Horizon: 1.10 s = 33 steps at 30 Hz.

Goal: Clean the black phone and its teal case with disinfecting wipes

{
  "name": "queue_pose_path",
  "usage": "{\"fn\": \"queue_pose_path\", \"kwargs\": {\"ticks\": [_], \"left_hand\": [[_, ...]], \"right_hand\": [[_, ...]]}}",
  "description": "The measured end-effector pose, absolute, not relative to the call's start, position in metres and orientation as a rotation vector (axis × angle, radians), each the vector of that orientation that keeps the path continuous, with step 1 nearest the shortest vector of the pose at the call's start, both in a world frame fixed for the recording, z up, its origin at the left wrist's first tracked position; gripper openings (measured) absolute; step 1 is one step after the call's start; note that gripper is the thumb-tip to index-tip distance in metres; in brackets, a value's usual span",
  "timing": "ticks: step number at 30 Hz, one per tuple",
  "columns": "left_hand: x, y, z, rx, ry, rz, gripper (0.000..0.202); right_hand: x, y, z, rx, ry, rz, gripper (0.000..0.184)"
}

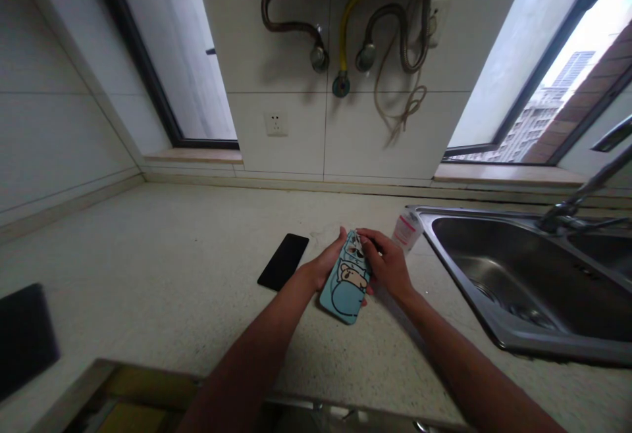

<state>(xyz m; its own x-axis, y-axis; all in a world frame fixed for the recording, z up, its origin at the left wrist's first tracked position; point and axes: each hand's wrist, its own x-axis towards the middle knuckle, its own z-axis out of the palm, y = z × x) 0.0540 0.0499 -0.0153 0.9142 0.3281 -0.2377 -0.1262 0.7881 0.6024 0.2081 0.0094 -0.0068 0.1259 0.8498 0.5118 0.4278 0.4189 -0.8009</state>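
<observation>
— Item? Blue case (347,281), held just above counter (148,255), near phone (283,261).
— Grip? Left hand (323,265) cupped along its edge, right hand (390,268) pinching top corner. Likely light, bendy, slick; best gripped by rims.

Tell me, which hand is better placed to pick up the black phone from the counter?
Probably the left hand: the black phone lies just beside it on the counter. The right hand is on the far side of the blue phone case, fingers at its top edge.
</observation>
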Motion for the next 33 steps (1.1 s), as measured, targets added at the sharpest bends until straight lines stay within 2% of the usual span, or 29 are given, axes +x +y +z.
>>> {"fn": "queue_pose_path", "kwargs": {"ticks": [6, 13, 22, 33], "left_hand": [[0.054, 0.051, -0.010, 0.552, 0.383, 0.362, 0.080], [0.054, 0.056, -0.008, 0.514, 0.364, 0.386, 0.083], [0.060, 0.061, -0.004, 0.426, 0.381, 0.616, 0.078], [0.059, 0.067, -0.008, 0.403, 0.516, 0.862, 0.071]], "right_hand": [[0.209, 0.013, -0.013, -1.165, -1.464, 0.373, 0.032], [0.212, 0.018, -0.021, -1.170, -1.432, 0.303, 0.029], [0.210, 0.013, -0.019, -1.148, -1.648, -0.011, 0.023], [0.192, -0.007, -0.008, -0.790, -2.187, 0.108, 0.022]]}}
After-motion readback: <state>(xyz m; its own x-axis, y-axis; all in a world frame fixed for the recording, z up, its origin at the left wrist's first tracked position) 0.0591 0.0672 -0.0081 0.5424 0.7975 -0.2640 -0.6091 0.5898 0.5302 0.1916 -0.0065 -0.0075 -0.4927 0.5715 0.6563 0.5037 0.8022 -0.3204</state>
